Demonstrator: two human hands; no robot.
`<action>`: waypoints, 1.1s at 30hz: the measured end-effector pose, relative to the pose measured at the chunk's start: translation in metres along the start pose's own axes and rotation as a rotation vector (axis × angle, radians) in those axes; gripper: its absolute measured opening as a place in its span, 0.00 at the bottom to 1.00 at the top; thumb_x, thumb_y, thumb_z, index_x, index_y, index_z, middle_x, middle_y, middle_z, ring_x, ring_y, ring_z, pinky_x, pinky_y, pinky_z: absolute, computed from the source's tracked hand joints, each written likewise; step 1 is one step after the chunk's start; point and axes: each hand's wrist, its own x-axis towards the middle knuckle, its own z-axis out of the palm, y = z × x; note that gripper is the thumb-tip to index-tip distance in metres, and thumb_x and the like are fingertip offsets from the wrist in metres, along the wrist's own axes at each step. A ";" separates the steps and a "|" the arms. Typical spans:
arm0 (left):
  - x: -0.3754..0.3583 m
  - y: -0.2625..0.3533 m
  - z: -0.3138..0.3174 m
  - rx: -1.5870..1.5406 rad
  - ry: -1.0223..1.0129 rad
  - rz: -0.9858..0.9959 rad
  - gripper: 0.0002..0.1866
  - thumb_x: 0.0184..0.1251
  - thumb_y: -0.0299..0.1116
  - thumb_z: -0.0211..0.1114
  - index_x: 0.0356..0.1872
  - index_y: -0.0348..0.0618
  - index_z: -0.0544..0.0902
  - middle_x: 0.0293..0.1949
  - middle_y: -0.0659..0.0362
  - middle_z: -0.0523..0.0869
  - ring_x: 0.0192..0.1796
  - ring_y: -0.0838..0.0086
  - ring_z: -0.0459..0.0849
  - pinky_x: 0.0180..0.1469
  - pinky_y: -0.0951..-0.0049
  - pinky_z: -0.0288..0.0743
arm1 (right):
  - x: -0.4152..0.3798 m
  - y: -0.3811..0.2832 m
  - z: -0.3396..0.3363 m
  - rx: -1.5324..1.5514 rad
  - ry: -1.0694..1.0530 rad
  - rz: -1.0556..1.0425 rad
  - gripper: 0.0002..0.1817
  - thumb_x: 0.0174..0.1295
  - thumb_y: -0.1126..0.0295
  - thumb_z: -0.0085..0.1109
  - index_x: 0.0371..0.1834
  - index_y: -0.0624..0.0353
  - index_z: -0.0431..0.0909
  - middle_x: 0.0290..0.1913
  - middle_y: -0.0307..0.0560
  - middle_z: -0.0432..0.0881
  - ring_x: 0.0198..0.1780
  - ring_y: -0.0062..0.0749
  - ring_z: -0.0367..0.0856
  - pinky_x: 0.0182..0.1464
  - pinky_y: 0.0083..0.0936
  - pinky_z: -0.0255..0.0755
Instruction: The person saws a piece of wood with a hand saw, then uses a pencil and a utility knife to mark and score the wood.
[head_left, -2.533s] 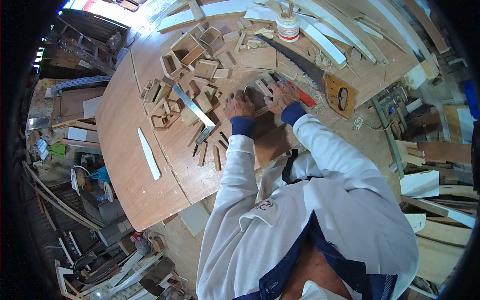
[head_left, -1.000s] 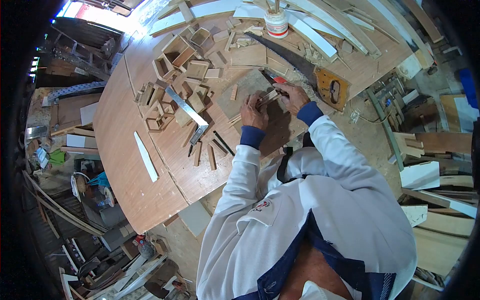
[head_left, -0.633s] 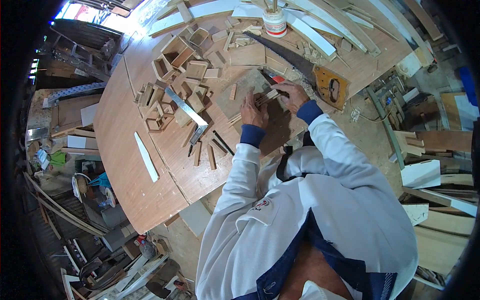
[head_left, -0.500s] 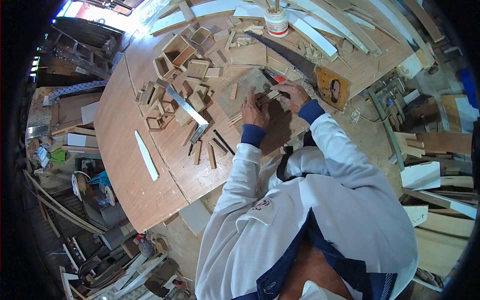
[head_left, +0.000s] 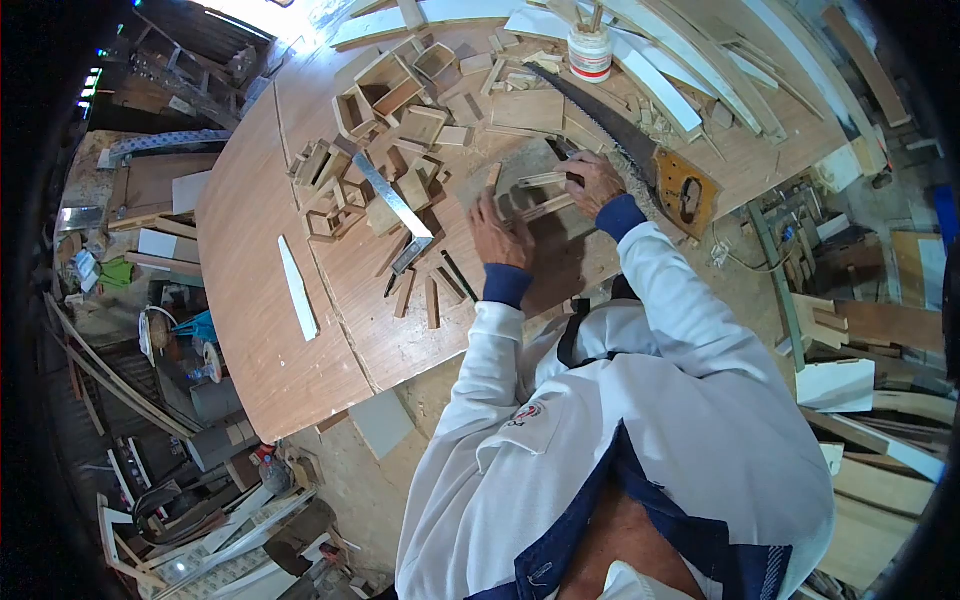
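My right hand [head_left: 594, 183] holds a thin wooden strip [head_left: 542, 180] by its right end, over a grey board on the table. My left hand [head_left: 500, 236] lies with its fingers apart at the left side of that board, beside a small wooden block [head_left: 494, 175]. A second thin strip [head_left: 548, 207] runs between my hands; whether my left fingers touch it is hard to tell. Left of my hands, a metal try square [head_left: 392, 197] rests across small wooden pieces. A handsaw [head_left: 688, 192] lies to the right of my right hand.
Small wooden boxes [head_left: 388, 84] are piled at the table's back left. A white tub [head_left: 590, 53] holding sticks stands at the back, near long wooden strips. A pale tapered piece [head_left: 296, 287] lies at the left. The table's front edge is close to my body.
My hands have moved apart, the left one now lower beside the small block. The strip in my right hand is now separated from the one below it. The whole view has shifted slightly.
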 end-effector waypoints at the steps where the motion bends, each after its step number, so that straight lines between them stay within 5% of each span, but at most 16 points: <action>1: 0.004 -0.007 -0.004 0.002 0.005 -0.003 0.28 0.54 0.24 0.62 0.57 0.33 0.65 0.49 0.42 0.74 0.52 0.50 0.72 0.56 0.57 0.66 | 0.000 0.001 0.001 -0.029 0.002 0.016 0.16 0.50 0.67 0.61 0.44 0.53 0.81 0.48 0.53 0.77 0.53 0.49 0.73 0.59 0.37 0.66; 4: 0.022 -0.021 -0.018 0.039 0.016 -0.269 0.22 0.52 0.27 0.61 0.51 0.35 0.72 0.43 0.47 0.79 0.50 0.54 0.74 0.56 0.60 0.66 | -0.001 -0.004 0.001 -0.055 0.001 0.062 0.17 0.49 0.65 0.62 0.44 0.54 0.81 0.49 0.53 0.76 0.54 0.48 0.72 0.60 0.36 0.66; 8: 0.035 -0.067 -0.006 -0.027 -0.030 -0.291 0.20 0.50 0.28 0.63 0.47 0.36 0.75 0.43 0.47 0.80 0.46 0.54 0.78 0.50 0.59 0.71 | 0.000 -0.009 0.001 -0.039 -0.045 0.125 0.18 0.49 0.62 0.62 0.44 0.55 0.80 0.50 0.52 0.75 0.55 0.48 0.70 0.60 0.36 0.65; 14: 0.061 -0.044 0.000 0.087 -0.165 -0.360 0.16 0.51 0.31 0.64 0.43 0.39 0.78 0.43 0.49 0.81 0.46 0.53 0.78 0.49 0.59 0.70 | 0.002 -0.016 -0.002 -0.089 -0.062 0.125 0.19 0.50 0.59 0.62 0.44 0.56 0.80 0.51 0.53 0.74 0.56 0.47 0.70 0.61 0.36 0.65; 23: 0.060 -0.029 0.031 0.111 0.106 -0.069 0.18 0.54 0.32 0.64 0.46 0.39 0.76 0.46 0.48 0.78 0.52 0.53 0.72 0.55 0.56 0.63 | 0.040 -0.019 -0.010 -0.167 0.068 0.166 0.17 0.53 0.58 0.58 0.43 0.56 0.79 0.47 0.52 0.77 0.52 0.48 0.74 0.56 0.37 0.69; 27: 0.041 -0.013 0.017 0.150 -0.029 0.082 0.17 0.55 0.29 0.62 0.47 0.38 0.75 0.48 0.45 0.74 0.53 0.50 0.71 0.57 0.56 0.64 | 0.097 0.011 -0.005 -0.256 0.058 0.116 0.15 0.54 0.62 0.56 0.43 0.54 0.79 0.44 0.50 0.79 0.53 0.47 0.74 0.55 0.37 0.69; 33: 0.008 0.013 0.013 0.043 -0.021 -0.082 0.20 0.53 0.25 0.61 0.50 0.39 0.73 0.50 0.46 0.73 0.53 0.48 0.70 0.56 0.53 0.64 | 0.170 0.024 0.003 -0.360 -0.078 0.111 0.15 0.53 0.69 0.55 0.46 0.49 0.79 0.53 0.49 0.73 0.55 0.49 0.73 0.53 0.43 0.71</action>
